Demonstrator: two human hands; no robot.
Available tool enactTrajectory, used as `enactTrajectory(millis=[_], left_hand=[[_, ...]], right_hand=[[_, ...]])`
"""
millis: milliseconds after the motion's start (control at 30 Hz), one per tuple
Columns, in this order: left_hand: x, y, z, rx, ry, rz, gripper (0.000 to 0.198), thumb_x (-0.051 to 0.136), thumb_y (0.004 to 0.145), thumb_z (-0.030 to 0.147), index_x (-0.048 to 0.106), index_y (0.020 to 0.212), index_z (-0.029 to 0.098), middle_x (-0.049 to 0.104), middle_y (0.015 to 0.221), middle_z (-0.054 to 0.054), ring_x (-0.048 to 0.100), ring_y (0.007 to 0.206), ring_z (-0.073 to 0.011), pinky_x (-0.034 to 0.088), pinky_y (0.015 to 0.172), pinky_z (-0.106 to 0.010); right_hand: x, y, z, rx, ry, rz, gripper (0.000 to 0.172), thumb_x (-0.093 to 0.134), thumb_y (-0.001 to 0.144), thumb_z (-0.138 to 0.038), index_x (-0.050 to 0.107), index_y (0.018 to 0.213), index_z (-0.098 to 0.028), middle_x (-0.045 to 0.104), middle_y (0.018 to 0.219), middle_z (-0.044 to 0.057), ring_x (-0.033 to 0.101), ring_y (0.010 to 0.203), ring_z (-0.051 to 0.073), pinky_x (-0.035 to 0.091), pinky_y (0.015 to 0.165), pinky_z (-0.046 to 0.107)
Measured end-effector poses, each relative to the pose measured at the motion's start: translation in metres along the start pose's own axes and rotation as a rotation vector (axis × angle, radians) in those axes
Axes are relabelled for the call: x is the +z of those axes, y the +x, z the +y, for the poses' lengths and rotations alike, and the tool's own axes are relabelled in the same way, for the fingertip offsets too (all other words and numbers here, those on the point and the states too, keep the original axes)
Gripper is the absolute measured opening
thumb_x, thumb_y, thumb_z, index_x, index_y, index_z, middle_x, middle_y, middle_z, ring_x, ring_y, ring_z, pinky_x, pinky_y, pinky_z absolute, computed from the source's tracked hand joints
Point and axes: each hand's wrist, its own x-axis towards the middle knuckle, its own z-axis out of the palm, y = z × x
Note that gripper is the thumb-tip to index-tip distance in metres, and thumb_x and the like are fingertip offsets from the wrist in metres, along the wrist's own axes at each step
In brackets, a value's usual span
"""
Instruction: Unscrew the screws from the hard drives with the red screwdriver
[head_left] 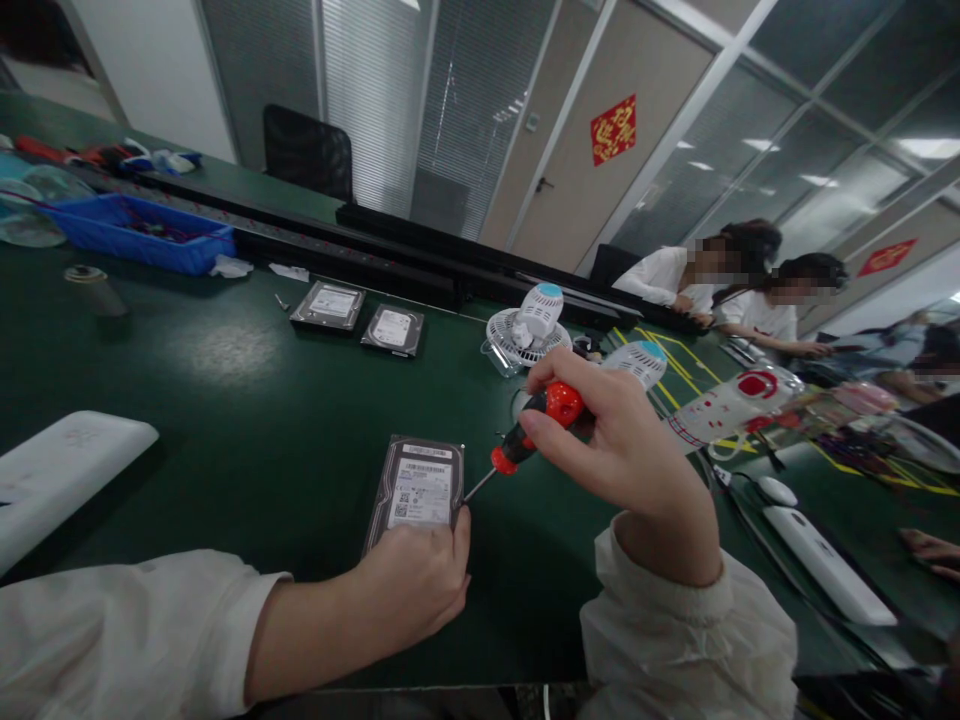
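a hard drive [418, 490] lies flat on the dark green surface [225, 400], label side up, right in front of the person and about midway between their two arms. the left hand [416, 575] rests on the drive's near end, its fingers curled down over that edge and pinning it in place. the right hand [622, 440] is raised just to the right of the drive and wraps its fingers around the red and black handle of a screwdriver [536, 425]. the thin metal shaft slants down and to the left, and its tip meets the drive's near right corner, beside the left hand's index finger. both arms wear white sleeves. further back on the surface two more hard drives [328, 305] [392, 329] sit side by side, apart from each other, and a small white fan [529, 330] with a blue cap lies to their right. a blue bin [131, 230] stands at the far left, and a white oblong block [52, 470] lies near the left edge. at the right, well apart from the drive, a long white device [825, 565] lies on the surface, and two people in white tops [750, 300] sit at the far side. a red paper sign [613, 130] hangs on the door behind.
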Motion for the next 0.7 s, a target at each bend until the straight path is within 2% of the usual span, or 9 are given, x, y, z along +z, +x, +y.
enactTrajectory(millis=[67, 100, 167, 267, 467, 633, 700], left_hand=[[0.0002, -0.0002, 0.0005, -0.012, -0.014, -0.008, 0.061, 0.058, 0.098, 0.044, 0.066, 0.134, -0.005, 0.077, 0.082, -0.021, 0.068, 0.056, -0.0223, 0.04, 0.045, -0.034], [0.0004, -0.0003, 0.0007, -0.015, -0.017, -0.006, 0.061, 0.058, 0.098, 0.044, 0.066, 0.135, -0.004, 0.077, 0.083, -0.021, 0.068, 0.057, -0.0225, 0.04, 0.045, -0.033], [0.0011, -0.0008, 0.0008, -0.012, -0.016, 0.004, 0.061, 0.058, 0.098, 0.044, 0.066, 0.135, -0.004, 0.078, 0.085, -0.022, 0.069, 0.058, -0.0227, 0.041, 0.045, -0.033], [0.002, -0.0016, 0.0006, -0.002, -0.002, 0.022, 0.06, 0.059, 0.098, 0.043, 0.067, 0.133, -0.005, 0.078, 0.087, -0.024, 0.069, 0.058, -0.023, 0.041, 0.044, -0.034], [0.0011, -0.0013, 0.0003, -0.002, -0.012, 0.021, 0.059, 0.06, 0.098, 0.044, 0.068, 0.132, -0.003, 0.078, 0.083, -0.021, 0.069, 0.058, -0.0224, 0.041, 0.045, -0.033], [0.0005, -0.0003, -0.0002, -0.009, -0.014, 0.019, 0.06, 0.062, 0.097, 0.044, 0.068, 0.132, -0.004, 0.078, 0.083, -0.021, 0.068, 0.056, -0.0219, 0.041, 0.044, -0.033], [0.0013, -0.0006, -0.0002, -0.001, -0.004, 0.038, 0.06, 0.062, 0.096, 0.044, 0.069, 0.131, -0.004, 0.078, 0.081, -0.021, 0.068, 0.056, -0.0221, 0.041, 0.043, -0.033]], right_hand=[[0.0014, 0.0004, -0.0004, 0.047, -0.028, 0.015, 0.025, 0.062, 0.093, -0.042, 0.056, 0.085, -0.019, 0.05, 0.058, -0.006, 0.044, 0.05, 0.009, 0.032, 0.053, 0.026], [0.0018, 0.0003, -0.0004, 0.048, -0.029, 0.018, 0.023, 0.062, 0.093, -0.041, 0.057, 0.087, -0.019, 0.05, 0.058, -0.006, 0.044, 0.05, 0.009, 0.032, 0.053, 0.026], [0.0015, -0.0003, -0.0001, 0.006, -0.002, 0.014, 0.016, 0.061, 0.089, -0.032, 0.058, 0.097, -0.018, 0.054, 0.065, -0.006, 0.045, 0.052, 0.008, 0.035, 0.055, 0.026], [-0.0007, -0.0013, 0.0004, -0.053, 0.046, -0.004, 0.025, 0.057, 0.081, -0.024, 0.056, 0.105, -0.017, 0.056, 0.072, -0.004, 0.047, 0.058, 0.01, 0.037, 0.058, 0.026], [-0.0014, -0.0008, -0.0022, -0.045, 0.02, 0.021, 0.016, 0.065, 0.086, -0.03, 0.058, 0.094, -0.017, 0.056, 0.072, -0.005, 0.047, 0.057, 0.008, 0.037, 0.056, 0.025], [-0.0004, -0.0012, -0.0002, -0.066, 0.04, -0.008, 0.019, 0.06, 0.084, -0.025, 0.06, 0.101, -0.016, 0.061, 0.078, -0.002, 0.051, 0.063, 0.011, 0.04, 0.061, 0.026], [0.0005, -0.0013, 0.0009, -0.033, 0.027, -0.014, 0.017, 0.06, 0.087, -0.03, 0.061, 0.098, -0.017, 0.061, 0.074, -0.002, 0.051, 0.061, 0.011, 0.039, 0.06, 0.027]])
